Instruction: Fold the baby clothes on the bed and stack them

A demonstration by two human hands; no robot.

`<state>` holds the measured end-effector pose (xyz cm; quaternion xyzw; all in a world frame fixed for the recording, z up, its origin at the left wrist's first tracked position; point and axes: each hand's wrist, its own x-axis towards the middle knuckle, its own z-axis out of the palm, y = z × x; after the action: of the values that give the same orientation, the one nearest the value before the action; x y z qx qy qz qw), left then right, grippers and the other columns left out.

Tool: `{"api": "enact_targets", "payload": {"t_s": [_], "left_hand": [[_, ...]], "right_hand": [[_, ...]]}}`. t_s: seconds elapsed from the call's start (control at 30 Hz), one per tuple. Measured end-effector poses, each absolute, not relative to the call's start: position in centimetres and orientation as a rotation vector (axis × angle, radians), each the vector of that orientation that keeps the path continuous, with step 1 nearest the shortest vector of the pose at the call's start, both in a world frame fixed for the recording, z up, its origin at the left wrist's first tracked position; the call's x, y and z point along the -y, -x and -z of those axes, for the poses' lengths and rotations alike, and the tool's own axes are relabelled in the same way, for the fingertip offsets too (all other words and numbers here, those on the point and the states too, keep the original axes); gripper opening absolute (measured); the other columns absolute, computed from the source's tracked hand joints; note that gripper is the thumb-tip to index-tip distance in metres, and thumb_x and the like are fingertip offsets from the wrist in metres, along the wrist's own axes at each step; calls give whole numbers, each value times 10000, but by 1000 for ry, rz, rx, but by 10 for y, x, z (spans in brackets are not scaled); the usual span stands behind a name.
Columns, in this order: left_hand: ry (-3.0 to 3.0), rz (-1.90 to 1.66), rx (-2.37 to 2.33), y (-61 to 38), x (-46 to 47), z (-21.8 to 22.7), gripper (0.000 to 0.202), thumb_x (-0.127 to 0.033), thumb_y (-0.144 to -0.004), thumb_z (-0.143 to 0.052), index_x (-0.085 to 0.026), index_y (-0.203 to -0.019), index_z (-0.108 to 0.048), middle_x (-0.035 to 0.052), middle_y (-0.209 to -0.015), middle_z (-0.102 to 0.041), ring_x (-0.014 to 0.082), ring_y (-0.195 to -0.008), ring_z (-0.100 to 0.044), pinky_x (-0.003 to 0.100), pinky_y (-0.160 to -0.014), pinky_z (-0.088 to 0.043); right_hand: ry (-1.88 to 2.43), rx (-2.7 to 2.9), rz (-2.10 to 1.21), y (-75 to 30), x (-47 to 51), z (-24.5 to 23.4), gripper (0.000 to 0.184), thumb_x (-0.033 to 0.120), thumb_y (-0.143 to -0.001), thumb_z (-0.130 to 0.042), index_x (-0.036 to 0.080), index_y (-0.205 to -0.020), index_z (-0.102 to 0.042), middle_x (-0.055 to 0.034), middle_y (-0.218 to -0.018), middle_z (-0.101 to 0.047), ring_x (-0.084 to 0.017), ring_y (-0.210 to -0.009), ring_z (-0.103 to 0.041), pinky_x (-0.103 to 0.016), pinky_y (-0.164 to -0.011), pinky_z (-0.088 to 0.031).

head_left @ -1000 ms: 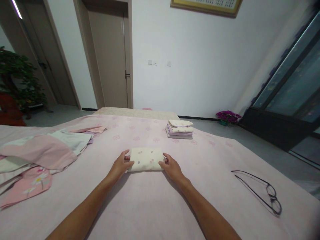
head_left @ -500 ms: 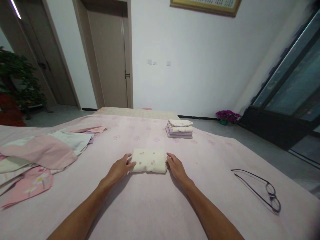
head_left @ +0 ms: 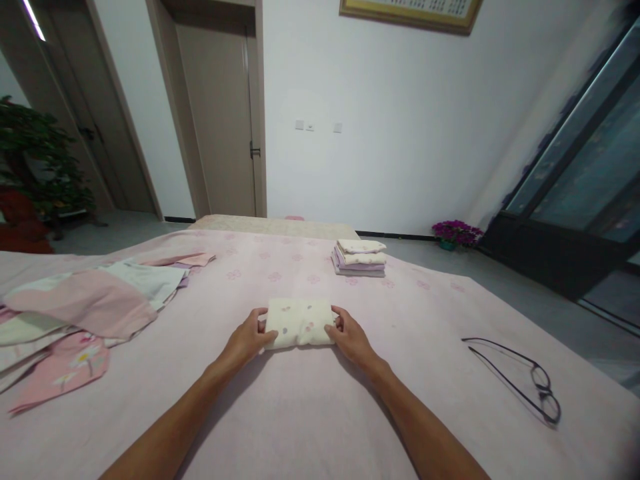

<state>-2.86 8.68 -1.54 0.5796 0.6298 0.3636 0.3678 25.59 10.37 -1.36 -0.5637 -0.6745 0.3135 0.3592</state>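
A small folded cream cloth with pale flower dots lies on the pink bedspread straight ahead of me. My left hand grips its left end, thumb on top and fingers tucked under the edge. My right hand grips its right end the same way. Both arms reach forward over the bed.
A stack of folded cloths sits further back on the bed. A loose pile of pink and white cloths spreads at the left. Dark-framed glasses lie at the right. Beyond the bed are a door, a green plant and purple flowers.
Half a second ago both hands lay flat beside the cloth's ends; now their thumbs are on top and they pinch the ends. The cloth has hardly shifted.
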Motion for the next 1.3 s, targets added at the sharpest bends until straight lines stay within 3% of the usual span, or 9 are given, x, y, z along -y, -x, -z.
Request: {"api": "enact_targets", "payload": {"t_s": [0.2, 0.33, 0.53, 0.67, 0.83, 0.93, 1.1, 1.3], "left_hand": [[-1283, -1166, -1379, 14, -80, 10, 705, -240, -651, -711, -102, -1290, -446, -17, -759, -576, 161, -663, -579, 259, -595, -445], [-1070, -1267, -1183, 10, -73, 2, 731, -254, -662, -752, -158, -1306, -421, 64, -986, -626, 194, -808, -657, 290, -678, -506], [-905, -1262, -993, 15, -70, -6, 913, -224, -650, -820, -218, -1432, -348, 169, -1313, -561, 240, -984, -677, 304, -757, -531], [-896, -1188, -1014, 18, -72, -6, 952, -225, -646, -826, -176, -1463, -339, 175, -1164, -666, 246, -921, -696, 323, -779, -526], [-1009, -1128, -1277, 16, -77, -3, 913, -171, -609, -773, -89, -1419, -361, 111, -900, -712, 226, -776, -675, 292, -664, -501], [-1053, -1069, -1346, 16, -79, -4, 836, -150, -653, -714, -95, -1409, -359, 64, -833, -694, 204, -729, -657, 266, -610, -477], [-1075, -1043, -1366, 15, -78, -7, 793, -123, -685, -663, -60, -1401, -329, 13, -721, -639, 182, -660, -629, 249, -567, -455], [-1099, -1036, -1360, 15, -78, -3, 807, -159, -693, -672, -63, -1410, -314, 18, -736, -634, 166, -628, -609, 239, -543, -433]], "right_hand": [[1247, 1507, -942, -257, -109, 21, 651, 313, -753, -650, 163, -1366, -488, 6, -898, -528, -128, -735, -534, -259, -679, -460], [1128, 1401, -952, -252, -106, 16, 712, 304, -708, -710, 169, -1370, -484, 16, -894, -508, -115, -726, -520, -254, -687, -463], [1028, 1350, -896, -251, -102, 6, 688, 301, -709, -740, 191, -1352, -523, -9, -959, -544, -125, -803, -556, -266, -765, -483], [1101, 1385, -881, -254, -105, 11, 670, 305, -713, -716, 184, -1347, -534, -9, -934, -585, -129, -769, -572, -269, -736, -486], [1321, 1526, -856, -260, -108, 18, 530, 285, -721, -646, 170, -1238, -618, -30, -887, -666, -171, -775, -621, -306, -754, -508], [1405, 1583, -681, -263, -106, 13, 450, 308, -743, -622, 164, -1167, -664, -59, -943, -687, -184, -791, -626, -318, -784, -499], [1495, 1612, -626, -266, -99, 4, 340, 353, -808, -555, 169, -1049, -708, -38, -805, -691, -187, -726, -617, -303, -707, -464], [1518, 1702, -586, -261, -94, 1, 230, 367, -788, -607, 202, -903, -720, -29, -801, -704, -180, -723, -623, -280, -674, -430]]}}
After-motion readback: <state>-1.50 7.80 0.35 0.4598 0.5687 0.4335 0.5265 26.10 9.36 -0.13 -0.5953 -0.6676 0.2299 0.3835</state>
